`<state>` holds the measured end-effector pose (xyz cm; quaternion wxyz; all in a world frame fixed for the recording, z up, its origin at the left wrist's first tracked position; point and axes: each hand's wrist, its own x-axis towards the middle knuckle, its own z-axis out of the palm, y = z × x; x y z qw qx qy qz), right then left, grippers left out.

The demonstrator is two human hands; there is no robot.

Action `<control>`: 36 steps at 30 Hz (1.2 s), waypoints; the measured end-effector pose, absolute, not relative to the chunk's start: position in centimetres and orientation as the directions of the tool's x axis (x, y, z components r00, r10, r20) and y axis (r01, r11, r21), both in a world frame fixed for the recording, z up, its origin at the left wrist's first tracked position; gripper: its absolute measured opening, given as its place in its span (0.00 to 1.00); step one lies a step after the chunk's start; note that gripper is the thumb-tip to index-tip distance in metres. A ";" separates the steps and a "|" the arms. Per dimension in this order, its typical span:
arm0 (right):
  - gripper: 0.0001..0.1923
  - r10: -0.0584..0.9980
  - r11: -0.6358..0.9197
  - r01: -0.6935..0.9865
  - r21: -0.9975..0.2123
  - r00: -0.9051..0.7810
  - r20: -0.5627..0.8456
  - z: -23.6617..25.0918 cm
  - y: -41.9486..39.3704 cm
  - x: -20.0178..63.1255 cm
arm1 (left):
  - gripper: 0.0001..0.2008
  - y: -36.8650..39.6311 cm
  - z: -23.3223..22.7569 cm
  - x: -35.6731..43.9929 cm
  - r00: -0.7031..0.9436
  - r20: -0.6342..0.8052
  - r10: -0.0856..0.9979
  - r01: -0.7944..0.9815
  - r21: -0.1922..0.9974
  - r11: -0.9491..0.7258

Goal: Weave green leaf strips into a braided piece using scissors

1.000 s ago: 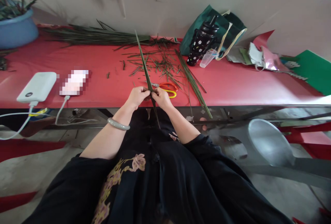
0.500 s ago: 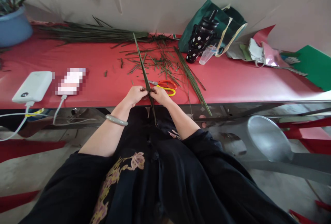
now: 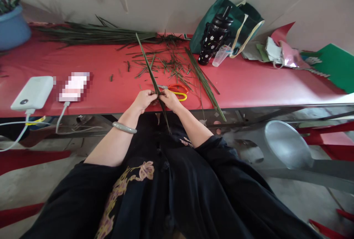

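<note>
A long, narrow green leaf blade (image 3: pixel 148 63) runs slantwise between my hands, its tip pointing up and left over the table and its lower end reaching down to my lap. My left hand (image 3: pixel 145 100) pinches it from the left, thumb and fingers closed. From the right, my right hand (image 3: pixel 170 100) pinches the same stretch, the two thumbs almost touching. Just beyond my right hand lie scissors (image 3: pixel 181 94) with red and yellow handles, partly covered by that hand. Cut leaf strips (image 3: pixel 174 66) are scattered behind them.
A bundle of long leaves (image 3: pixel 91 34) lies along the wall, with more strips (image 3: pixel 206 84) at right. A black flowered tumbler (image 3: pixel 214 40), plastic cup (image 3: pixel 221 55) and green bag (image 3: pixel 203 25) stand behind. A power bank (image 3: pixel 33 92) and phone (image 3: pixel 75 86) lie left, cabled over the red table's edge (image 3: pixel 249 101).
The leaf blade's upper tip has swung a little to the left, and its lower end slightly to the right. Both hands keep their pinch at almost the same place.
</note>
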<state>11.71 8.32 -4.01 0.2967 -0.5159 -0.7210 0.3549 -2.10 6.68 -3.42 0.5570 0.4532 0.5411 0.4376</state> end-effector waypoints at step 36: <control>0.12 0.922 0.367 0.695 -0.618 -0.361 0.141 -1.3 4.5 12.7 | 0.07 9.9 -0.3 -5.9 -0.598 -0.124 0.792 -0.334 0.937 -0.105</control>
